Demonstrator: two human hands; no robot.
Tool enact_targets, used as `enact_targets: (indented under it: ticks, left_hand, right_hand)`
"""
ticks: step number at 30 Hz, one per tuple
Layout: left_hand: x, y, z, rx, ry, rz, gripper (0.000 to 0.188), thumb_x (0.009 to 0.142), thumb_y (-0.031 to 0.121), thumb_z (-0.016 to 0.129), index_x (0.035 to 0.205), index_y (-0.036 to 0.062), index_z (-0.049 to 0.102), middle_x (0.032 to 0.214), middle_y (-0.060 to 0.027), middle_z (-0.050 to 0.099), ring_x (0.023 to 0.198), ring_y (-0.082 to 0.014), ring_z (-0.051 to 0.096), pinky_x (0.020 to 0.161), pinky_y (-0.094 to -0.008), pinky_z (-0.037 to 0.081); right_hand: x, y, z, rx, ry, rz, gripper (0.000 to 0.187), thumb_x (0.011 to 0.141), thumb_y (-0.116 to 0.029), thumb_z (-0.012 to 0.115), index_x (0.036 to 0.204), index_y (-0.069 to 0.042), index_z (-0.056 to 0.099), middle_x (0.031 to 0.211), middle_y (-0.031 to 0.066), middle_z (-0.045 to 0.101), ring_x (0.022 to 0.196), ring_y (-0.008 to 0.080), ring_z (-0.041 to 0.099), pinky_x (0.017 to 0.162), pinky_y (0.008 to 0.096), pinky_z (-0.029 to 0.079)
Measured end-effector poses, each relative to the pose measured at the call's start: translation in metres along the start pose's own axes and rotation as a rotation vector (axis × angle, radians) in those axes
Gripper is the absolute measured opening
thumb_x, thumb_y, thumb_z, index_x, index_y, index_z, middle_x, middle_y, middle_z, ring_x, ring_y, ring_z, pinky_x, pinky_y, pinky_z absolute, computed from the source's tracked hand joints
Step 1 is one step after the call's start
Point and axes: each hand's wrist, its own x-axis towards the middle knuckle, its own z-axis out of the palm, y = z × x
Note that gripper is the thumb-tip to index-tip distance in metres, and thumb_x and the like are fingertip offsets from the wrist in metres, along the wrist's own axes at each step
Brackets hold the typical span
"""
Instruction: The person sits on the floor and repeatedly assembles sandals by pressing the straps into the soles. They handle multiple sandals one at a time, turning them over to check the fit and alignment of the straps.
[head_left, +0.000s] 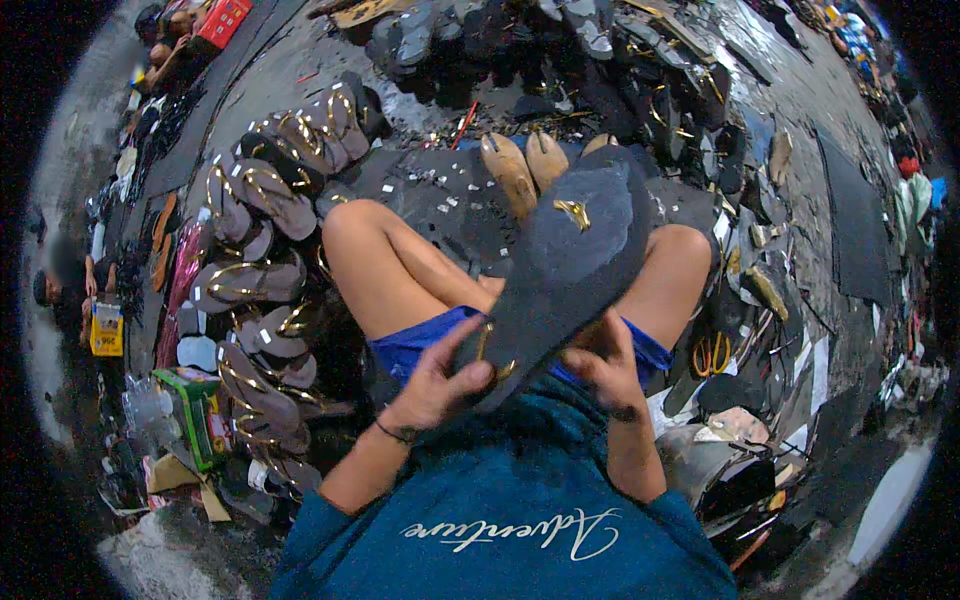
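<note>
A dark sandal sole is tilted up in front of my lap, its underside toward me. A gold strap end pokes through near its far end, and more gold strap shows at the near end. My left hand grips the sole's near left edge, thumb beside the gold strap. My right hand holds the opposite edge, its fingers partly hidden behind the sole and slightly blurred. Just beyond the sole stand wooden shoe lasts, partly covered by it.
Rows of flip-flops with gold straps lie at the left. A green box sits nearer on that side. Orange-handled scissors and scraps lie at the right. More dark footwear is heaped at the far side.
</note>
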Motion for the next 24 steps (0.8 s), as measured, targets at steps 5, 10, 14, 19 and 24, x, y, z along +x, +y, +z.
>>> enact_targets:
  ticks: [5, 10, 14, 19, 24]
  left_hand:
    - [0.012, -0.032, -0.026, 0.510, 0.270, 0.130, 0.058, 0.084, 0.012, 0.069, 0.135, -0.0021, 0.045, 0.121, -0.0091, 0.057, 0.110, -0.0164, 0.054, 0.099, -0.0302, 0.041]
    - [0.014, -0.069, -0.034, 0.249, 0.349, 0.127, 0.051, 0.084, 0.002, 0.061, 0.132, 0.0002, 0.047, 0.114, -0.0077, 0.060, 0.104, -0.0153, 0.057, 0.095, -0.0300, 0.045]
    - [0.020, -0.068, -0.041, -0.013, 0.335, 0.025, 0.048, 0.087, 0.004, 0.057, 0.133, -0.0008, 0.046, 0.115, -0.0096, 0.061, 0.104, -0.0170, 0.059, 0.095, -0.0317, 0.047]
    - [0.007, -0.018, -0.034, -0.345, 0.070, 0.017, 0.052, 0.093, 0.013, 0.054, 0.141, 0.0005, 0.037, 0.131, -0.0122, 0.053, 0.112, -0.0166, 0.056, 0.099, -0.0302, 0.044]
    - [0.072, 0.046, -0.019, -0.810, -0.417, 0.308, 0.069, 0.094, 0.046, 0.041, 0.145, -0.0005, 0.029, 0.141, -0.0153, 0.044, 0.127, -0.0248, 0.045, 0.108, -0.0388, 0.035]
  right_hand:
    - [0.048, 0.090, 0.030, -0.307, -0.019, -0.037, 0.083, 0.070, -0.016, 0.081, 0.135, 0.002, 0.033, 0.123, 0.0137, 0.051, 0.116, 0.0228, 0.048, 0.102, 0.0365, 0.038]
    - [0.051, 0.100, 0.034, -0.345, -0.034, -0.057, 0.062, 0.070, -0.010, 0.075, 0.122, 0.000, 0.042, 0.108, 0.0100, 0.057, 0.097, 0.0208, 0.057, 0.089, 0.0341, 0.046]
    - [0.050, 0.084, 0.039, -0.378, -0.077, -0.020, 0.069, 0.071, -0.011, 0.076, 0.127, 0.000, 0.037, 0.114, 0.0115, 0.055, 0.102, 0.0223, 0.056, 0.090, 0.0336, 0.047]
    - [0.021, 0.009, 0.057, -0.325, 0.045, -0.227, 0.102, 0.071, -0.023, 0.084, 0.145, 0.001, 0.019, 0.138, 0.0178, 0.041, 0.124, 0.0292, 0.046, 0.100, 0.0398, 0.044]
    - [0.032, -0.038, 0.068, -0.555, 0.057, -0.465, 0.085, 0.078, -0.020, 0.078, 0.143, 0.002, 0.028, 0.133, 0.0200, 0.049, 0.121, 0.0336, 0.051, 0.098, 0.0406, 0.044]
